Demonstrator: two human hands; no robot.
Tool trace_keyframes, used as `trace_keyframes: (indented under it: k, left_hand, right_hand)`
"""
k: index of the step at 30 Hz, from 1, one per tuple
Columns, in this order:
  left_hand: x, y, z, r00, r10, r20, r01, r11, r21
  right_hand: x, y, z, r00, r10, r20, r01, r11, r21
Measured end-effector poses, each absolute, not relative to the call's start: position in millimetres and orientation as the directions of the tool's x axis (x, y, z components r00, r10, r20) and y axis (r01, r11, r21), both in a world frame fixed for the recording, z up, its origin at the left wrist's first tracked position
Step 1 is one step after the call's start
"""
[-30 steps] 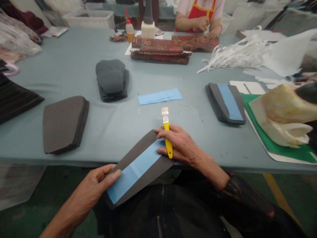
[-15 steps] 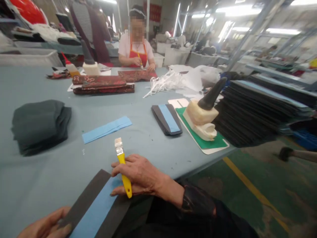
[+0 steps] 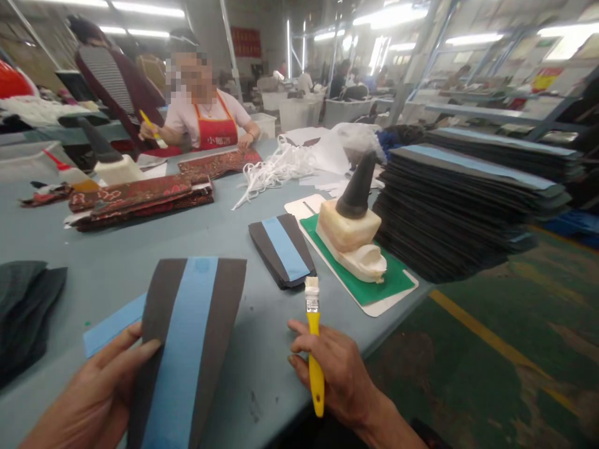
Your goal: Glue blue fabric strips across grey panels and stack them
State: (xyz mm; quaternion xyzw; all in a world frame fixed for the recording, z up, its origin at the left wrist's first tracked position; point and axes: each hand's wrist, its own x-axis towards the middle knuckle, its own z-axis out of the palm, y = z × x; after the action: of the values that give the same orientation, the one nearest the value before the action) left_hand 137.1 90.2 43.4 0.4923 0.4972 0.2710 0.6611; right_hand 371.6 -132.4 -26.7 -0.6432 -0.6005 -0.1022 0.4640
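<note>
A dark grey fabric panel with a light blue strip down its middle is raised off the table, pinched at its left edge by my left hand. Its lower end runs out of view. My right hand grips a yellow-handled paintbrush, bristles pointing up and away from me. Beyond the brush lies a small stack of similar grey panels with a blue strip. Loose light blue strips lie partly behind the held panel.
A glue container with a black cone top stands on a green board. Tall piles of dark panels rise at right. Dark folded cloth lies left. Across the table a person holds a brush near patterned fabric.
My left hand has lifted the panel upright into fuller view. My right hand, still with the paintbrush, has moved right, away from the panel. The camera view has turned right.
</note>
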Motion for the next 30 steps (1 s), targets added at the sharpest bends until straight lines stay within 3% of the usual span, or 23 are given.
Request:
trace_keyframes:
  k: [5, 10, 21, 30]
  left_hand:
    - [263.8, 94.8, 78.2, 0.394, 0.821, -0.413, 0.012, 0.445, 0.895]
    - [337.3, 98.4, 73.8, 0.434, 0.826, -0.361, -0.025, 0.411, 0.911]
    - [390.8, 101.5, 59.8, 0.421, 0.835, -0.355, -0.096, 0.43, 0.898]
    - [393.2, 104.8, 49.0, 0.428, 0.833, -0.351, -0.1, 0.429, 0.898]
  right_hand:
    - [375.6, -135.5, -33.9, 0.368, 0.605, 0.706, 0.84, 0.109, -0.532]
    - [376.5, -133.4, -35.0, 0.35, 0.579, 0.736, 0.854, 0.125, -0.505]
    - [376.1, -131.6, -37.6, 0.376, 0.562, 0.737, 0.84, 0.13, -0.527]
    - [375.6, -128.8, -37.3, 0.359, 0.528, 0.77, 0.882, 0.079, -0.465]
